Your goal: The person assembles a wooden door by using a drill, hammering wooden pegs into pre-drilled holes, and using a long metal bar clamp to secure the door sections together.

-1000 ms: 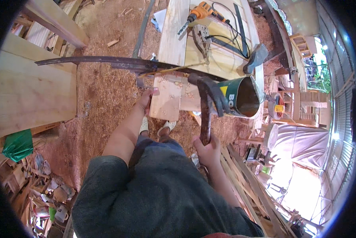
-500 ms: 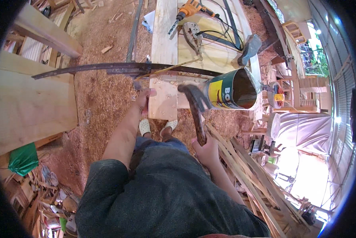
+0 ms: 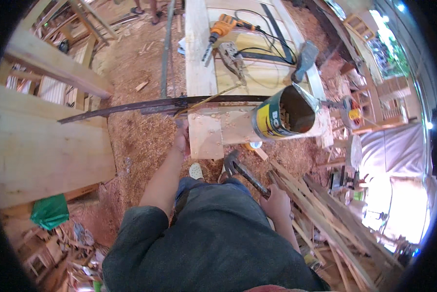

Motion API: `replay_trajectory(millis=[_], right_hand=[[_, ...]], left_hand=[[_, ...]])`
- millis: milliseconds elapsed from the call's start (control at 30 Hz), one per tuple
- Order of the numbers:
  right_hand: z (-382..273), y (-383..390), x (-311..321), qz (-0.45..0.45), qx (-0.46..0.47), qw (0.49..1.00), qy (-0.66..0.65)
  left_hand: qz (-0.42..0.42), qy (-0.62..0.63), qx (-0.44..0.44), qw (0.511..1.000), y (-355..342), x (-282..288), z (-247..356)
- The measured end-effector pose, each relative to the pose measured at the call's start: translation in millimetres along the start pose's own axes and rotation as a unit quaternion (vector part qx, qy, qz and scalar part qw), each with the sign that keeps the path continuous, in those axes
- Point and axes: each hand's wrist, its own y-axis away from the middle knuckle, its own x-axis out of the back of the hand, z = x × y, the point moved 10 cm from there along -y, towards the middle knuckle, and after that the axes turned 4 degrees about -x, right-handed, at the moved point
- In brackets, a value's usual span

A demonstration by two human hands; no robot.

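Observation:
My left hand (image 3: 181, 138) grips the left edge of a pale wooden board (image 3: 205, 145) at the near end of the workbench, its fingers partly hidden. My right hand (image 3: 276, 199) is closed round the handle of a claw hammer (image 3: 247, 176), whose head hangs below the board's near edge, over my legs. A green and yellow can (image 3: 272, 119) holding small wooden pieces stands on the board, above my right hand in the view. A long dark strip (image 3: 116, 108) crosses behind the board. An orange drill (image 3: 223, 25), a metal power socket (image 3: 228, 51) and black cord lie further back on the bench.
A large pale panel (image 3: 48, 151) and timber frame (image 3: 62, 63) stand at left, with a green plastic bag (image 3: 49, 211) below. Long planks (image 3: 325, 219) lie at lower right. Wood chips cover the floor (image 3: 135, 68). Another person's legs (image 3: 148, 9) show at top.
My right hand has moved right and the hammer has dropped from beside the can to below the board's edge. The view has shifted, showing another person's legs at the top.

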Motion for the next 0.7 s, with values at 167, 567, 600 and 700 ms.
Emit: replay_trajectory(millis=[167, 567, 600, 700], right_hand=[[19, -19, -16, -0.032, 0.044, 0.998, 0.029], [20, -70, 41, -0.04, 0.142, 0.987, 0.071], [22, -75, 39, -0.044, 0.157, 0.983, 0.079], [30, -91, 40, -0.032, 0.195, 0.975, 0.103]], left_hand=[[0.234, -0.069, -0.084, 0.966, -23, 98, 20], [0.289, -0.486, -0.086, 0.82, -52, 135, 54], [0.308, -0.487, -0.065, 0.815, -47, 135, 53], [0.339, -0.475, -0.007, 0.812, -33, 126, 51]])
